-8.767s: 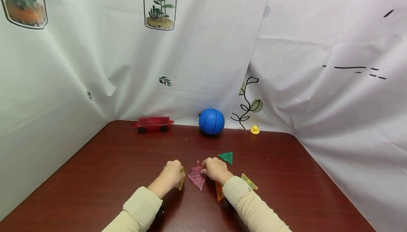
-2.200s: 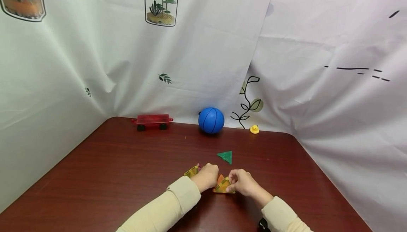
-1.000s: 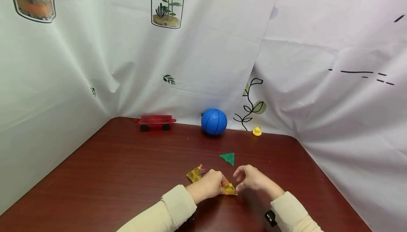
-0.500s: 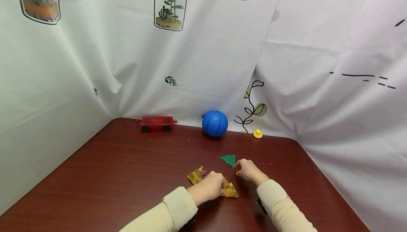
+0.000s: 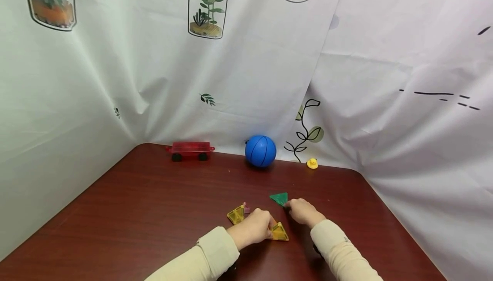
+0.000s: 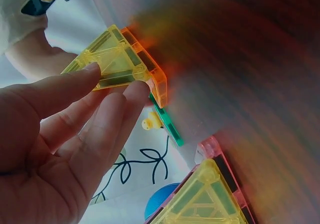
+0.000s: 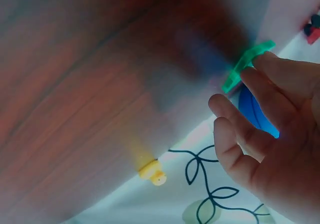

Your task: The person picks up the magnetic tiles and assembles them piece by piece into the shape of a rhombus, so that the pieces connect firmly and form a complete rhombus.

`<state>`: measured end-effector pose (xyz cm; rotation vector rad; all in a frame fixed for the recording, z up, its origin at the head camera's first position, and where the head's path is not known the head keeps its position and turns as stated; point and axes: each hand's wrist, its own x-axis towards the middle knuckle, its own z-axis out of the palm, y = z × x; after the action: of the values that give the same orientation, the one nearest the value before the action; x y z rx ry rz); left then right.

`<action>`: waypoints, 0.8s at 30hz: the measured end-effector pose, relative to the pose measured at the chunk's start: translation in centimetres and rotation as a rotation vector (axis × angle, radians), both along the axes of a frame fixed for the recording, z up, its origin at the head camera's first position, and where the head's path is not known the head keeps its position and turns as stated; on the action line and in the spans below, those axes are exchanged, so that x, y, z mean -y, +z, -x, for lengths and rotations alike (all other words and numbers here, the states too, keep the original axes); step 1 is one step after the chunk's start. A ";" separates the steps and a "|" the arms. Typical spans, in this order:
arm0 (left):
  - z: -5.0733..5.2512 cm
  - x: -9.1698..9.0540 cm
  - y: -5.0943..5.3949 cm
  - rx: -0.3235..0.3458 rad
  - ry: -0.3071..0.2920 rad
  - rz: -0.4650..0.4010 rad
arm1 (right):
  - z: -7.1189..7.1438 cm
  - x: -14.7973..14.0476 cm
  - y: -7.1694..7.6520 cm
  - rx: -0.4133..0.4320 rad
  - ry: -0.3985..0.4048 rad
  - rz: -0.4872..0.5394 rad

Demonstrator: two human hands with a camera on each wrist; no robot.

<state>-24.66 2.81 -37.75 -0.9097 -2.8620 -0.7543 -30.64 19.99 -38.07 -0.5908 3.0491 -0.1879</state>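
Observation:
My left hand (image 5: 254, 227) pinches a yellow triangular magnetic tile (image 6: 112, 63) between thumb and fingers. That tile leans against an orange tile (image 6: 159, 86) on the table. Left of the hand, a second yellow triangular tile (image 5: 236, 214) stands against a pink tile (image 5: 246, 209), which is mostly hidden in the head view. My right hand (image 5: 304, 211) has its thumb and index finger on the near corner of a green triangular tile (image 5: 280, 198), pinching it; in the right wrist view the green tile (image 7: 246, 66) appears edge-on, its other fingers loosely bent.
Along the back edge of the dark red table (image 5: 154, 212) are a red toy wagon (image 5: 190, 148), a blue ball (image 5: 260, 151) and a yellow toy duck (image 5: 312, 164). A white printed cloth (image 5: 246, 71) hangs behind and at the sides.
My right hand has left the yellow and orange tiles, reached forward and taken the green tile, which has turned slightly. My left hand has stayed at the yellow and orange tiles.

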 end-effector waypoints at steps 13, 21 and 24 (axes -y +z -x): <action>0.0 0.1 0.1 -0.007 -0.007 0.001 | -4.4 -2.0 0.1 -0.076 0.069 -0.010; 0.0 0.1 0.1 0.002 0.002 0.003 | -5.1 -2.5 0.5 -0.073 0.007 -0.024; -0.1 0.1 0.0 0.009 -0.002 -0.006 | -4.3 -2.5 0.4 -0.045 -0.083 -0.017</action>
<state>-24.55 2.66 -37.71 -0.9112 -2.8653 -0.7691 -26.35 22.50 -37.65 -0.4749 3.1177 -0.1528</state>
